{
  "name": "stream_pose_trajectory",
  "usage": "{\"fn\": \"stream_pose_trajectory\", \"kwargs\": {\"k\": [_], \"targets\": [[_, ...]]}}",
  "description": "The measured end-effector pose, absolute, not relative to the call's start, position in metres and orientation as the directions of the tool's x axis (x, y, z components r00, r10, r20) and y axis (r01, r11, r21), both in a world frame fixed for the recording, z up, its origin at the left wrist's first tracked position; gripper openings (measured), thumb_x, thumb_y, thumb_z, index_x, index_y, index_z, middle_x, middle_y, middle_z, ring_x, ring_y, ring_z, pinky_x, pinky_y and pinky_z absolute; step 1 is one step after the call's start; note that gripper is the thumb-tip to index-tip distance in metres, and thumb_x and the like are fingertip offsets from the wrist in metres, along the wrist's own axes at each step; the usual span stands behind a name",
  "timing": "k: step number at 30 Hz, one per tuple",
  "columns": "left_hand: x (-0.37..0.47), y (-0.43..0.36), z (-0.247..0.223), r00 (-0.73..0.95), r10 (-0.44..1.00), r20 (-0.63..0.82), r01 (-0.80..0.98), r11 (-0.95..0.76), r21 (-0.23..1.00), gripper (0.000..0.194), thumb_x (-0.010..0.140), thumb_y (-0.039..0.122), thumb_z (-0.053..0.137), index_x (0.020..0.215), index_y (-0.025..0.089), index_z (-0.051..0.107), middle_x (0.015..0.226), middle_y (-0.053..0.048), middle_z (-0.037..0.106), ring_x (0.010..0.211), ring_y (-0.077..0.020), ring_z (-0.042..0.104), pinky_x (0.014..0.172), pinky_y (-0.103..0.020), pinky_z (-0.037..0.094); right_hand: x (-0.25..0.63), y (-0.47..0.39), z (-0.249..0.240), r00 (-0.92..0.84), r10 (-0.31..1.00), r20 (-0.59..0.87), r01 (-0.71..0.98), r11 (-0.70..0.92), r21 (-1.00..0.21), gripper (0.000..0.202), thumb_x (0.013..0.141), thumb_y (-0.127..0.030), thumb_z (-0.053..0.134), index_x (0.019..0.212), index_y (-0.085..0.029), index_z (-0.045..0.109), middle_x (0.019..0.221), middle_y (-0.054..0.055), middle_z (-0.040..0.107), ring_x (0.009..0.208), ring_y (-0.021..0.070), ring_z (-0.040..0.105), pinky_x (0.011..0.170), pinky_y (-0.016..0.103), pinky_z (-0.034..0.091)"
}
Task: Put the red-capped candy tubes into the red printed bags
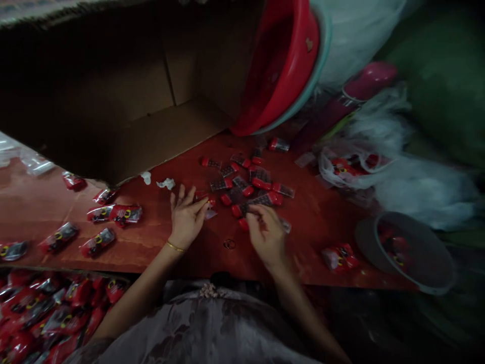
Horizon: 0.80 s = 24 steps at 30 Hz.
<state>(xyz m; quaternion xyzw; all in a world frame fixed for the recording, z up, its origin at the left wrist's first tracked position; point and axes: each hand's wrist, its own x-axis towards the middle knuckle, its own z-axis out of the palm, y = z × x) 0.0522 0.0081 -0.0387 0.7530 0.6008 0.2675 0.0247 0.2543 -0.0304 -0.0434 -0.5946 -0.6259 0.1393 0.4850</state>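
My left hand [186,218] pinches a small clear plastic packet with red on it [210,211] between thumb and forefinger, its other fingers spread. Closed fingertips of my right hand [268,233] meet at the near edge of a pile of small red-capped clear pieces [262,184]; what they hold, if anything, is hidden. A small dark ring [229,244] lies on the red table top [212,263] between my wrists.
Wrapped red packets [97,241] lie at left, above a box full of similar packets [45,313]. A large open carton [182,126] and red basin [303,65] stand behind. At right are a grey tub [435,263], a plastic bag [329,172] and a magenta bottle [348,96].
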Motion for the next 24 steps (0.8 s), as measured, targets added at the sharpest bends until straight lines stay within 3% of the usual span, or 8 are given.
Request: {"fn": "stream_pose_trajectory", "kwargs": {"k": [4, 8, 10, 12, 14, 17, 20, 24], "targets": [[0.06, 0.0, -0.019, 0.122, 0.895, 0.429, 0.82, -0.334, 0.465, 0.025, 0.086, 0.033, 0.053, 0.102, 0.028, 0.071, 0.131, -0.009, 0.055, 0.132, -0.0299, 0.037, 0.108, -0.056, 0.023, 0.208, -0.022, -0.037, 0.028, 0.985, 0.17, 0.276, 0.156, -0.948, 0.029, 0.086, -0.038, 0.051, 0.106, -0.018, 0.057, 0.088, 0.004, 0.065, 0.069, 0.0125, 0.057, 0.065, 0.024, 0.047], [0.063, -0.009, -0.012, 0.031, 0.929, 0.369, 0.671, -0.293, 0.681, 0.036, 0.084, 0.034, 0.055, 0.117, 0.025, 0.063, 0.134, -0.009, 0.052, 0.131, -0.0267, 0.04, 0.109, -0.047, 0.027, 0.191, -0.015, -0.038, 0.056, 0.99, 0.132, 0.137, 0.123, -0.983, 0.032, 0.087, -0.041, 0.048, 0.065, -0.017, 0.053, 0.058, -0.004, 0.046, 0.055, 0.0088, 0.042, 0.053, 0.02, 0.036], [0.062, -0.011, -0.012, -0.086, 0.967, 0.239, 0.536, -0.157, 0.83, 0.049, 0.081, 0.039, 0.059, 0.125, 0.02, 0.057, 0.128, -0.01, 0.058, 0.121, -0.0253, 0.051, 0.102, -0.039, 0.039, 0.192, -0.015, -0.038, 0.106, 0.984, 0.143, 0.137, 0.128, -0.982, 0.038, 0.087, -0.04, 0.047, 0.057, -0.018, 0.045, 0.054, -0.005, 0.037, 0.053, 0.0079, 0.036, 0.051, 0.02, 0.031], [0.06, -0.012, -0.013, -0.106, 0.994, 0.017, 0.357, 0.022, 0.934, 0.051, 0.077, 0.045, 0.062, 0.119, 0.015, 0.061, 0.11, -0.01, 0.068, 0.1, -0.023, 0.062, 0.086, -0.032, 0.049, 0.195, -0.017, -0.038, 0.121, 0.981, 0.153, 0.137, 0.137, -0.981, 0.037, 0.087, -0.039, 0.048, 0.057, -0.018, 0.045, 0.054, -0.005, 0.035, 0.053, 0.008, 0.035, 0.052, 0.021, 0.031], [0.06, -0.01, -0.014, -0.034, 0.99, -0.139, 0.193, 0.144, 0.971, 0.046, 0.073, 0.048, 0.065, 0.103, 0.013, 0.069, 0.093, -0.008, 0.072, 0.082, -0.0195, 0.065, 0.075, -0.028, 0.051, 0.197, -0.02, -0.039, 0.091, 0.986, 0.141, 0.126, 0.129, -0.984, 0.035, 0.086, -0.038, 0.049, 0.058, -0.017, 0.047, 0.055, -0.005, 0.037, 0.053, 0.0082, 0.036, 0.053, 0.021, 0.032], [0.064, -0.008, -0.017, -0.013, 0.988, -0.151, 0.065, 0.152, 0.986, 0.036, 0.068, 0.043, 0.07, 0.089, 0.014, 0.073, 0.084, -0.006, 0.072, 0.075, -0.0162, 0.062, 0.073, -0.027, 0.05, 0.195, -0.024, -0.042, 0.066, 0.992, 0.106, 0.05, 0.103, -0.993, 0.031, 0.086, -0.039, 0.049, 0.063, -0.017, 0.053, 0.058, -0.003, 0.046, 0.055, 0.009, 0.042, 0.054, 0.021, 0.035], [0.07, -0.009, -0.018, -0.06, 0.992, -0.113, 0.084, 0.118, 0.989, 0.028, 0.065, 0.038, 0.073, 0.083, 0.016, 0.075, 0.078, -0.003, 0.072, 0.07, -0.015, 0.061, 0.069, -0.025, 0.049, 0.194, -0.026, -0.046, 0.088, 0.993, 0.081, -0.018, 0.083, -0.996, 0.027, 0.085, -0.04, 0.05, 0.074, -0.017, 0.058, 0.065, -0.002, 0.054, 0.06, 0.01, 0.047, 0.058, 0.021, 0.039], [0.078, -0.014, -0.016, -0.115, 0.986, -0.12, 0.108, 0.133, 0.985, 0.019, 0.062, 0.032, 0.075, 0.072, 0.016, 0.075, 0.064, 0.0, 0.068, 0.059, -0.0118, 0.056, 0.06, -0.021, 0.046, 0.196, -0.029, -0.046, 0.108, 0.989, 0.104, 0.082, 0.096, -0.992, 0.033, 0.087, -0.04, 0.046, 0.062, -0.018, 0.047, 0.057, -0.004, 0.043, 0.055, 0.0086, 0.04, 0.053, 0.02, 0.034]]}}
